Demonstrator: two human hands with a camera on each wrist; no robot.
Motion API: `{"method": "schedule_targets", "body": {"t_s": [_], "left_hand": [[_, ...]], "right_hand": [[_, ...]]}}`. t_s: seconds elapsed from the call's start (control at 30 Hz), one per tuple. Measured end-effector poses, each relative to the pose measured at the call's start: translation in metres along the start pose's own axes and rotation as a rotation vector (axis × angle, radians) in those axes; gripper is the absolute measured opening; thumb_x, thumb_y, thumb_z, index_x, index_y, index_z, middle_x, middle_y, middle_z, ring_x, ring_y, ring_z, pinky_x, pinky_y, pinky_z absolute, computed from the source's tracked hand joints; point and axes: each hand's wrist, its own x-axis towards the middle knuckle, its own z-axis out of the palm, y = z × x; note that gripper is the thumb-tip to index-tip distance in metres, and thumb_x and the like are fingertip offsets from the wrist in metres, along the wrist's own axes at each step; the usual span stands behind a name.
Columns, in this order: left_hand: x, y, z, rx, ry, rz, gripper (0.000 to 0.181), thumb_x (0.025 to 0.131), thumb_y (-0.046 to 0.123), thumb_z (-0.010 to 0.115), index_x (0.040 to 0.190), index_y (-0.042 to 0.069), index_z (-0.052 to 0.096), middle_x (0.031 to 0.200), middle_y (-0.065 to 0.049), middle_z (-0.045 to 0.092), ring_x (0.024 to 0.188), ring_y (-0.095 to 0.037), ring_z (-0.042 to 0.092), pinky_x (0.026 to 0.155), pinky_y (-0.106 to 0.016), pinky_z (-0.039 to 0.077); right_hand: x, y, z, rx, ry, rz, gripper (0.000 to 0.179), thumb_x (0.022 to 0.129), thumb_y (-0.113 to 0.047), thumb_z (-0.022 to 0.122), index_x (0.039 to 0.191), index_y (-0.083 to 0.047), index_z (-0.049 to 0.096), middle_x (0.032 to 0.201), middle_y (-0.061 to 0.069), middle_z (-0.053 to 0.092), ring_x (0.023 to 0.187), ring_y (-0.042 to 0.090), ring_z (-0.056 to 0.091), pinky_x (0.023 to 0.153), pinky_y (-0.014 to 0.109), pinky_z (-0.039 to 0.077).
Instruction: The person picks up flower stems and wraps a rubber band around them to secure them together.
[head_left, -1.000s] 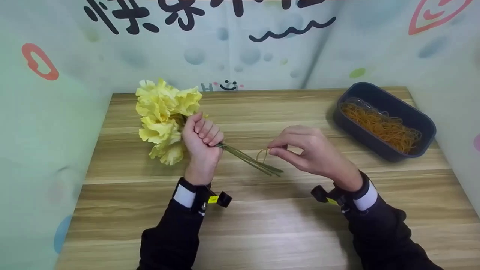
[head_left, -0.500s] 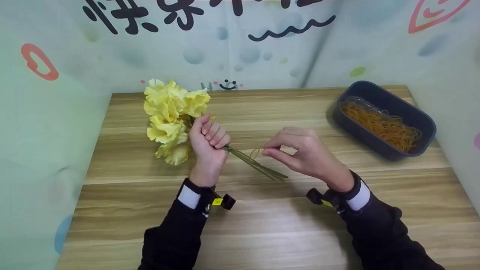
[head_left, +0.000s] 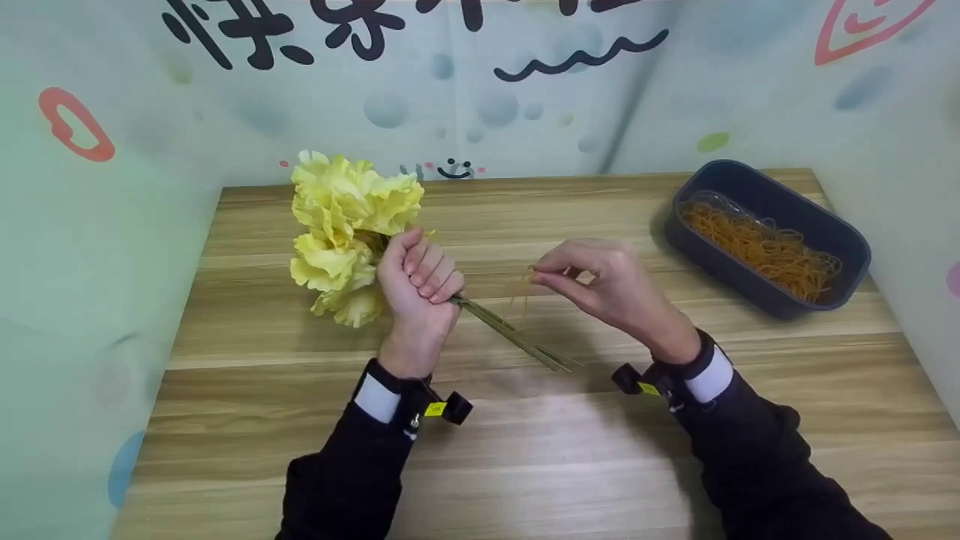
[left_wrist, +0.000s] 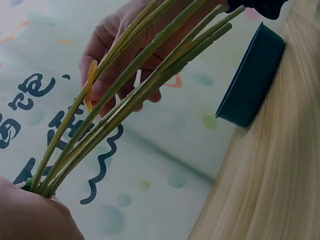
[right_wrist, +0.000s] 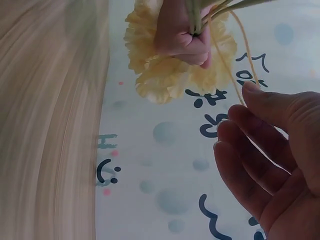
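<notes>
A bunch of yellow flowers [head_left: 341,214] is gripped by my left hand [head_left: 420,292], fingers curled round the stems just below the blossoms. Their green stems [head_left: 510,330] stick out to the right, their ends fanned slightly apart. Between thumb and index finger, my right hand [head_left: 611,285] pinches a thin tan rubber band [right_wrist: 246,47]. In the right wrist view the band runs as a stretched loop from the fingertips up to the stems. The left wrist view shows the band [left_wrist: 90,85] crossing at one outer stem, with the right hand behind the stems.
At the back right of the wooden table [head_left: 555,480] stands a dark blue plastic box [head_left: 731,289] holding a heap of rubber bands [head_left: 765,251]. A printed backdrop [head_left: 457,112] rises behind the table and along both sides.
My left hand has shifted a little right with the flowers. The right hand has moved slightly left, then up, drawing the rubber band out longer from the stems.
</notes>
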Motion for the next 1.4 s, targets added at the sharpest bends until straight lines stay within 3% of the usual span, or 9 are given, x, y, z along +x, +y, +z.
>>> {"method": "schedule_targets", "body": {"t_s": [0.2, 0.5, 0.87, 1.03, 1.13, 1.27, 1.4], "left_hand": [[-0.003, -0.001, 0.002, 0.005, -0.023, -0.011, 0.060, 0.109, 0.018, 0.033, 0.049, 0.020, 0.038, 0.038, 0.009, 0.035, 0.033, -0.003, 0.022, 0.030, -0.017, 0.021], [-0.006, -0.002, 0.005, -0.016, -0.044, -0.050, 0.061, 0.109, 0.020, 0.033, 0.049, 0.019, 0.038, 0.038, 0.009, 0.036, 0.037, -0.004, 0.016, 0.030, -0.017, 0.021], [-0.012, -0.003, 0.010, -0.057, -0.068, -0.058, 0.061, 0.110, 0.020, 0.031, 0.049, 0.019, 0.038, 0.038, 0.008, 0.036, 0.039, -0.004, 0.013, 0.031, -0.016, 0.018], [-0.019, -0.003, 0.014, -0.078, -0.104, -0.033, 0.061, 0.110, 0.020, 0.032, 0.049, 0.019, 0.039, 0.038, 0.008, 0.037, 0.038, -0.004, 0.015, 0.032, -0.017, 0.017], [-0.021, -0.003, 0.014, -0.115, -0.124, -0.012, 0.061, 0.110, 0.020, 0.031, 0.049, 0.018, 0.039, 0.038, 0.007, 0.037, 0.039, -0.005, 0.014, 0.033, -0.018, 0.017], [-0.021, -0.001, 0.013, -0.181, -0.144, 0.021, 0.061, 0.109, 0.021, 0.031, 0.049, 0.017, 0.039, 0.038, 0.006, 0.037, 0.040, -0.005, 0.013, 0.033, -0.018, 0.015], [-0.021, 0.003, 0.013, -0.214, -0.149, 0.061, 0.060, 0.109, 0.021, 0.031, 0.049, 0.017, 0.039, 0.038, 0.006, 0.036, 0.040, -0.004, 0.013, 0.034, -0.018, 0.014]], "right_hand": [[0.000, 0.006, 0.004, -0.041, -0.024, 0.015, 0.007, 0.091, -0.007, 0.083, 0.098, -0.006, 0.082, 0.093, 0.006, 0.082, 0.074, 0.014, 0.076, 0.069, 0.012, 0.059], [0.000, 0.007, 0.015, -0.107, -0.092, -0.041, 0.011, 0.092, -0.007, 0.083, 0.102, -0.003, 0.083, 0.094, 0.010, 0.082, 0.079, 0.019, 0.078, 0.066, 0.031, 0.064], [-0.002, 0.007, 0.033, -0.088, -0.167, -0.116, 0.015, 0.092, -0.010, 0.083, 0.105, -0.003, 0.082, 0.096, 0.009, 0.082, 0.082, 0.018, 0.078, 0.070, 0.028, 0.065], [-0.003, 0.003, 0.044, -0.071, -0.204, -0.153, 0.009, 0.093, -0.005, 0.080, 0.102, -0.003, 0.081, 0.096, 0.010, 0.082, 0.085, 0.020, 0.079, 0.078, 0.026, 0.065], [-0.006, 0.000, 0.050, -0.041, -0.229, -0.147, 0.008, 0.093, -0.001, 0.078, 0.101, -0.003, 0.079, 0.091, 0.009, 0.079, 0.079, 0.018, 0.077, 0.073, 0.024, 0.064], [-0.009, -0.009, 0.058, 0.008, -0.262, -0.118, 0.004, 0.098, -0.008, 0.075, 0.096, -0.004, 0.075, 0.083, 0.004, 0.073, 0.070, 0.013, 0.070, 0.064, 0.021, 0.060], [-0.014, -0.018, 0.064, 0.070, -0.297, -0.087, 0.012, 0.105, -0.016, 0.068, 0.101, -0.007, 0.074, 0.084, 0.001, 0.070, 0.072, 0.008, 0.066, 0.065, 0.020, 0.058]]}}
